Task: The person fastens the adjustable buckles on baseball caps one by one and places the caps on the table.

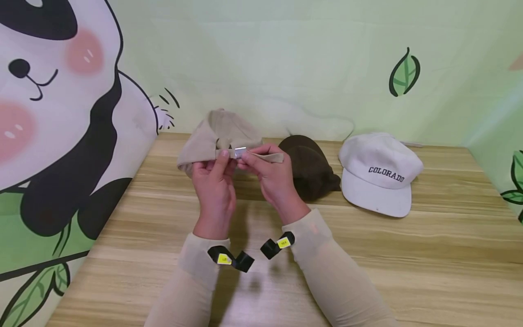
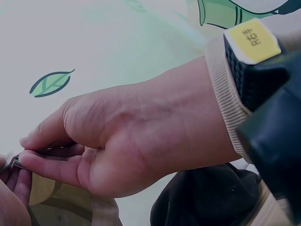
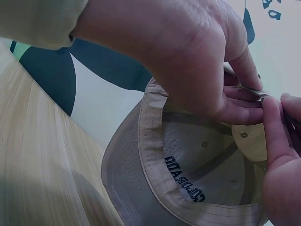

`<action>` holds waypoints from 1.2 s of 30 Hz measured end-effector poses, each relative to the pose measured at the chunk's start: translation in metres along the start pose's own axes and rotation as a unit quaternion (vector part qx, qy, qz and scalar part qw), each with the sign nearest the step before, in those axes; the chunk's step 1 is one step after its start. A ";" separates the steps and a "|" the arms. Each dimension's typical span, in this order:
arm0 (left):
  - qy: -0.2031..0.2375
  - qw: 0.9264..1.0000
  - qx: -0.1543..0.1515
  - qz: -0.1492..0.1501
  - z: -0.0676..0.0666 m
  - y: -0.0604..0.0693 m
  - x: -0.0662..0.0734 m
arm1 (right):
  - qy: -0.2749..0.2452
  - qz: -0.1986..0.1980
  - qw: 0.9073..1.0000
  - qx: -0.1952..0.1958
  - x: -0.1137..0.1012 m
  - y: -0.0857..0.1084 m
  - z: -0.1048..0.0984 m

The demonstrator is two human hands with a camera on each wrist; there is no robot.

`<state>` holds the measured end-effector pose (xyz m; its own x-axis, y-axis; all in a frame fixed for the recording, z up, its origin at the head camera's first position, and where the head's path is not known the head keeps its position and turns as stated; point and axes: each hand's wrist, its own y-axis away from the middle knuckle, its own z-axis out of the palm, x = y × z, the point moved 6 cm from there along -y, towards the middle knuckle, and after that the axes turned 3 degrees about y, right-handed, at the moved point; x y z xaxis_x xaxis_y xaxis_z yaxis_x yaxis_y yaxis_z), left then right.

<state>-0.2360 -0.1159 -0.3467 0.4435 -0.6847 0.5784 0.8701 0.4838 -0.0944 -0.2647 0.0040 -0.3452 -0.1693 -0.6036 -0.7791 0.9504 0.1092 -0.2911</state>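
The beige cloth baseball cap point(image 1: 216, 129) is at 11 o'clock of the hands, its strap opening facing the person. The left grip point(image 1: 216, 193) pinches the cap's narrow cloth strap point(image 1: 273, 157) between thumb and fingers beside the shiny silver metal buckle point(image 1: 240, 152); the right grip point(image 1: 278, 179) pinches at the buckle's 3 o'clock side, the strap's loose tail running past its fingers. Handling this well probably means keeping the left pinch firm as an anchor, holding the strap flat, and drawing it in line with the buckle so the cloth does not bunch or twist.

The table point(image 1: 408, 272) has pale, streaky wood grain. At 3 o'clock lie a dark brown cloth cap point(image 1: 304, 168) and, farther out, a white cap lettered COLORADO point(image 1: 380, 177). Behind stands a pale green printed wall point(image 1: 286, 59), with a large cartoon panda point(image 1: 135, 109) toward 10 o'clock and a green leaf point(image 1: 404, 75) toward 2.
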 end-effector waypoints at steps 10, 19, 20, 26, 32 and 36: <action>0.019 1.000 -0.006 -0.016 -0.001 -0.003 -0.001 | 0.019 0.036 0.998 0.039 0.006 -0.001 -0.004; 0.035 0.999 -0.005 -0.034 -0.002 -0.003 -0.001 | 0.030 0.110 0.992 0.050 0.012 0.000 -0.006; 0.037 0.999 -0.005 -0.035 -0.002 -0.003 -0.002 | 0.029 0.115 0.992 0.051 0.013 -0.001 -0.006; 0.051 0.998 0.000 -0.042 -0.004 -0.003 -0.003 | 0.012 0.143 0.989 0.040 0.016 -0.001 -0.005; 0.046 0.998 -0.010 -0.051 -0.002 -0.002 -0.005 | -0.010 0.163 0.986 0.031 0.020 0.000 -0.006; 0.036 0.998 -0.022 -0.046 0.001 -0.003 -0.002 | -0.015 0.162 0.986 0.027 0.021 0.000 -0.005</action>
<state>-0.2395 -0.1151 -0.3474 0.3739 -0.7639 0.5260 0.9160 0.3932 -0.0801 -0.2690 -0.0053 -0.3645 0.1528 -0.5677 -0.8089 0.9658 0.2594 0.0005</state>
